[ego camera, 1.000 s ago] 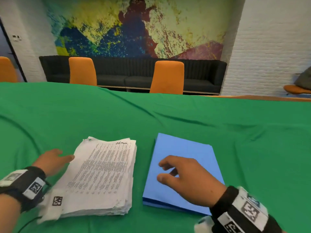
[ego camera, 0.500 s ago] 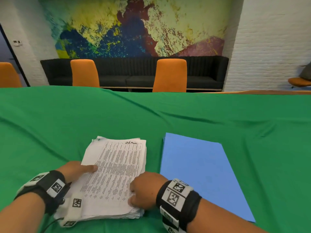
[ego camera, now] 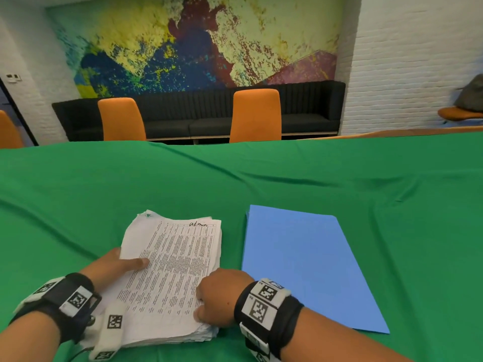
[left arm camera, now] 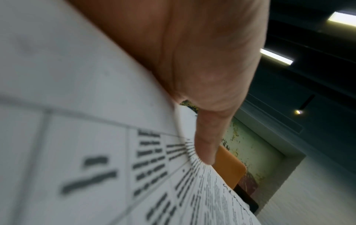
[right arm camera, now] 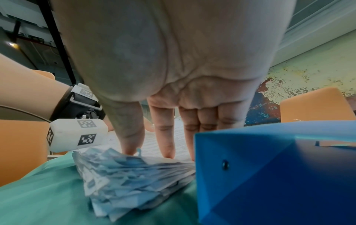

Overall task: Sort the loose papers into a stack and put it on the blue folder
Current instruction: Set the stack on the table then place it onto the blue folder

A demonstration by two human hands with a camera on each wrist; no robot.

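Observation:
A thick stack of printed white papers [ego camera: 172, 278] lies on the green cloth, its edges ragged. To its right, flat on the cloth and with nothing on it, lies the blue folder [ego camera: 305, 265]. My left hand [ego camera: 115, 265] holds the stack's left edge with the thumb [left arm camera: 204, 137] laid across the top sheet [left arm camera: 96, 152]; its fingers are hidden behind the paper. My right hand [ego camera: 217, 296] is at the near right corner. In the right wrist view its straight fingers [right arm camera: 167, 137] and thumb press down on the top of the stack [right arm camera: 125, 175].
Green cloth [ego camera: 261, 184] covers the whole table, with wrinkles beyond the folder. Orange chairs [ego camera: 256, 113] and a black sofa stand past the far edge. A blue housing [right arm camera: 269, 167] on my wrist blocks the right side of the right wrist view.
My right hand left the blue folder and came to the stack's near right corner. My left hand closed in on the left edge, and its thumb slid onto the top sheet.

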